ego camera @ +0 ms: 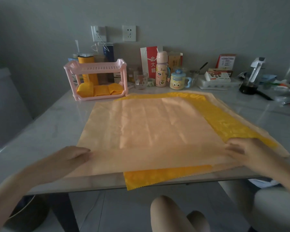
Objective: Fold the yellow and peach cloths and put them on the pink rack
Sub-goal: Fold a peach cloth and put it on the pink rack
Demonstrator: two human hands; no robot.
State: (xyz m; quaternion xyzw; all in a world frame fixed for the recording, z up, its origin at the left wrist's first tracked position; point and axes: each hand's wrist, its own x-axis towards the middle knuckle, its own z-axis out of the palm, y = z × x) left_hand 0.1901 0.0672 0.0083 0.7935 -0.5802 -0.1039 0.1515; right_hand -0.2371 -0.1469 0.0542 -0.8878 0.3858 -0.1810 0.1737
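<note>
A large peach cloth (151,131) lies spread flat over the middle of the table. Under it a yellow cloth (231,121) sticks out along the right side, the far edge and the near table edge. My left hand (74,156) grips the peach cloth's near left corner. My right hand (246,151) grips its near right corner, where peach meets yellow. The pink rack (97,67) stands at the back left, with several folded yellow cloths (100,91) on its lower shelf and a bare top shelf.
Behind the cloths stand a pink bottle (161,71), a cartoon mug (178,80), a glass cup (141,80), boxes and a red bag. A dark pan (249,88) and clutter fill the back right. A grey chair (5,104) is at the left.
</note>
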